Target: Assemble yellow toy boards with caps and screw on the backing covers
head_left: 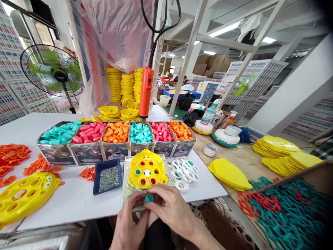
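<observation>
My left hand (pixel 130 217) and my right hand (pixel 173 210) meet at the table's front edge, fingers pinched together around a small teal plastic cap (pixel 148 198). Just beyond them lies a round yellow plastic shell (pixel 147 169) with several holes, some filled with coloured caps. A white perforated plate (pixel 184 169) lies to its right. A blue tray of small metal screws (pixel 108 177) sits to the left. An orange electric screwdriver (pixel 145 92) hangs above the shell.
A row of cardboard bins (pixel 116 139) holds teal, pink and orange caps. A yellow fish-shaped shell (pixel 24 196) and orange rings (pixel 11 156) lie at left. Yellow flat pieces (pixel 229 173) and a box of teal and red rings (pixel 286 211) sit right. A fan (pixel 52 71) stands behind.
</observation>
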A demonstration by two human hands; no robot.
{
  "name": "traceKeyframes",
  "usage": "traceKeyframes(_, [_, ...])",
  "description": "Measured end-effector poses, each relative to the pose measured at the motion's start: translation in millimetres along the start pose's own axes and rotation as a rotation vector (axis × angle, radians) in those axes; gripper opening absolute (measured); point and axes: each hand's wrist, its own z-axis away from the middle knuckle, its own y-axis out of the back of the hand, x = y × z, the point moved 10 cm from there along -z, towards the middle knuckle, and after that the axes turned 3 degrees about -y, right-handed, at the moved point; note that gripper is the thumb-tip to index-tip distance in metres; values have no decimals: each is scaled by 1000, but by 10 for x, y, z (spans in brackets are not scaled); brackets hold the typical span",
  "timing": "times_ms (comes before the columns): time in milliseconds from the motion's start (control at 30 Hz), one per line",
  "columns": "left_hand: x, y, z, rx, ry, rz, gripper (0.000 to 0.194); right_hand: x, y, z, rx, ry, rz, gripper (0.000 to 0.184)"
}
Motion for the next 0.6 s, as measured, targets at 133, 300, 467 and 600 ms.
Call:
traceKeyframes(133, [-47, 52, 66, -3, -12, -100, 42, 173, 364, -148, 206, 63, 125, 19])
traceKeyframes(300, [-147, 150, 133, 16, -26, -193, 32, 382, 430, -427, 210, 91, 322, 24])
traceKeyframes(467, [-231, 203, 170, 72, 15, -168, 31, 426, 334, -441, 170, 73, 301, 35])
traceKeyframes(600, [-238, 223, 169, 101, 26, -139, 32, 403, 366, -390, 201, 123, 259, 30])
